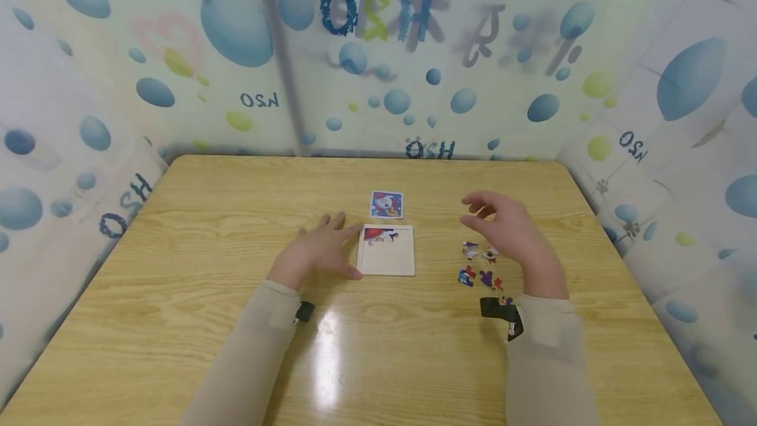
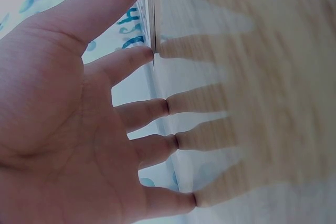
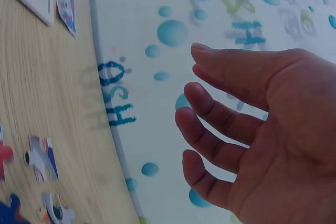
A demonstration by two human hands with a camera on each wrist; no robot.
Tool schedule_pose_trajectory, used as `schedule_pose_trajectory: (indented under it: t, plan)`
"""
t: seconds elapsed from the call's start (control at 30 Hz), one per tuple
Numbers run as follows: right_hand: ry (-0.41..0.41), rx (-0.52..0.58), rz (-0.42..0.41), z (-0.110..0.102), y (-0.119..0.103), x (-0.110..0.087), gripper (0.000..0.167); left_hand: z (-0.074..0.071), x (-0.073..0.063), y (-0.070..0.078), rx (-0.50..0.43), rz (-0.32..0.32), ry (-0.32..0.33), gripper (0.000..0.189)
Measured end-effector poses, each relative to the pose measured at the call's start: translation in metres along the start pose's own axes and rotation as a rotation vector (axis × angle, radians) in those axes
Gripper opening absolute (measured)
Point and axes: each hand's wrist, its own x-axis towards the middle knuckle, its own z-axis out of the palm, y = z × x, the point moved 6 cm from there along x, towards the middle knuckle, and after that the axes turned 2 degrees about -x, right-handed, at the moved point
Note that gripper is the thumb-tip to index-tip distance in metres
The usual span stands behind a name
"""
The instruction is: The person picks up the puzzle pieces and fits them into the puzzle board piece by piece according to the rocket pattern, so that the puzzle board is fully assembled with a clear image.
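On the spotted backdrop [image 1: 313, 77], repeated lettering [image 1: 375, 16]: O, probably a mirrored S, and H.

Head cam high, looking forward-down over yellow-brown wooden table [image 1: 154, 294]. Wrist cams rolled sideways, close on bare left hand [image 2: 89, 119], bare right hand [image 3: 278, 140]. All share table, blue-spotted pale backdrop [image 1: 503, 51].

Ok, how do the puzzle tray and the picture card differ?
The puzzle tray is larger than the picture card. The tray is mostly bare, with artwork at its upper left; the card is printed nearly all over. The left hand touches the tray; no hand touches the card. Both lie on the table.
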Motion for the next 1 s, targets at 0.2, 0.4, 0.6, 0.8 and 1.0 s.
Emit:
schedule_pose_trajectory:
  t: [0.2, 0.4, 0.6, 0.8, 1.0]
  plan:
    - [0.031, -0.017, 0.038, -0.008, 0.020, -0.006, 0.043, 0.000, 0.000, 0.000, -0.005, 0.004, 0.000, 0.107]
    - [0.049, -0.034, 0.073, -0.011, 0.040, -0.008, 0.045, 0.001, 0.002, -0.002, -0.007, 0.004, -0.001, 0.107]
    - [0.064, -0.052, 0.100, -0.015, 0.058, -0.009, 0.047, 0.001, 0.002, -0.003, -0.002, 0.006, -0.001, 0.107]
    - [0.070, -0.056, 0.126, -0.015, 0.068, -0.011, 0.046, 0.002, 0.003, -0.003, 0.002, 0.008, 0.001, 0.107]
    - [0.068, -0.066, 0.139, -0.018, 0.076, -0.012, 0.048, 0.001, 0.001, -0.003, -0.002, 0.004, 0.000, 0.107]
